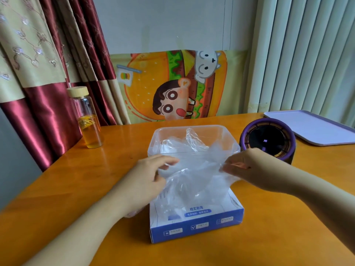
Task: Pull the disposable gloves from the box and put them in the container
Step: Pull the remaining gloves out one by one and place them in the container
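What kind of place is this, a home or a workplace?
Most likely a room in a home: satin curtains hang beside a wooden table, a cartoon burger cloth hangs against the wall behind it, and a glass bottle of yellow drink stands on the table.

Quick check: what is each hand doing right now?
Left hand: pinching the left edge of a clear glove above the box.
Right hand: pinching the right edge of the same glove.

Orange wooden table (76,179) before maroon curtains (48,116), pale wall (163,22) and vertical blinds (307,54).
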{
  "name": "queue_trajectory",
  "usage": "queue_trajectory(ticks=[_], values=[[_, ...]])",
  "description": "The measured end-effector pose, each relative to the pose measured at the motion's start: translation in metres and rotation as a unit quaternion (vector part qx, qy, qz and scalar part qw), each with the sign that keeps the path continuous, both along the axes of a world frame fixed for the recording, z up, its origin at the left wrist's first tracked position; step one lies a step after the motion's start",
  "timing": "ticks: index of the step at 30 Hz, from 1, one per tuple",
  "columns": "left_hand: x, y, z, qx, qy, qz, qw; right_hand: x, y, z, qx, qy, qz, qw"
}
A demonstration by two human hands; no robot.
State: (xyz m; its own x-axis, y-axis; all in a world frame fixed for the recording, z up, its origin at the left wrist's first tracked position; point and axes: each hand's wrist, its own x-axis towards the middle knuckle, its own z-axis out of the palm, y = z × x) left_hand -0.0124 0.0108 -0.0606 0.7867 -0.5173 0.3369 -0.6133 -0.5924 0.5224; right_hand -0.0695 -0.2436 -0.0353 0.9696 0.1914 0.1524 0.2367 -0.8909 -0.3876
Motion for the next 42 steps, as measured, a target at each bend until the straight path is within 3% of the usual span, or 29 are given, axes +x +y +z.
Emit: queue_trajectory(ticks=[2,4,7,10,12,14,20,27,30,33,35,37,42], values=[[-0.009,0.005,0.017,-0.093,-0.077,0.012,0.993,0.001,0.003,0.005,0.024,-0.033,-0.013,0.999],[-0.021,0.005,0.029,-0.136,-0.217,-0.006,0.967,0.002,0.006,0.008,0.033,-0.062,-0.021,0.997],[-0.040,-0.004,0.021,-0.074,-0.300,-0.137,0.941,0.006,0.012,0.013,0.043,-0.102,-0.024,0.994],[-0.049,-0.024,0.003,0.106,-0.227,-0.198,0.948,0.012,0.019,0.020,0.086,-0.132,-0.019,0.987],[-0.048,-0.034,-0.004,0.231,-0.130,-0.117,0.957,0.016,0.026,0.028,0.107,-0.154,-0.011,0.982],[-0.040,-0.039,-0.007,0.333,-0.053,-0.063,0.939,0.021,0.032,0.036,0.118,-0.179,-0.003,0.977],[-0.020,-0.038,-0.012,0.395,0.025,-0.096,0.913,0.044,0.036,0.060,0.146,-0.248,-0.015,0.958],[-0.018,-0.025,0.010,0.331,0.048,-0.103,0.937,0.071,0.030,0.089,0.152,-0.261,-0.035,0.953],[-0.023,-0.009,0.049,0.206,0.087,-0.046,0.973,0.076,0.030,0.093,0.153,-0.258,-0.033,0.954],[-0.018,0.001,0.087,0.030,0.034,0.030,0.999,0.075,0.038,0.100,0.110,-0.245,-0.012,0.963],[-0.008,-0.002,0.100,-0.041,0.005,0.053,0.998,0.074,0.047,0.107,0.050,-0.222,0.011,0.974],[0.003,-0.012,0.104,-0.071,0.030,0.045,0.996,0.073,0.058,0.114,0.009,-0.203,0.039,0.978],[0.024,-0.034,0.106,-0.181,0.091,0.005,0.979,0.071,0.076,0.129,-0.007,-0.198,0.068,0.978]])
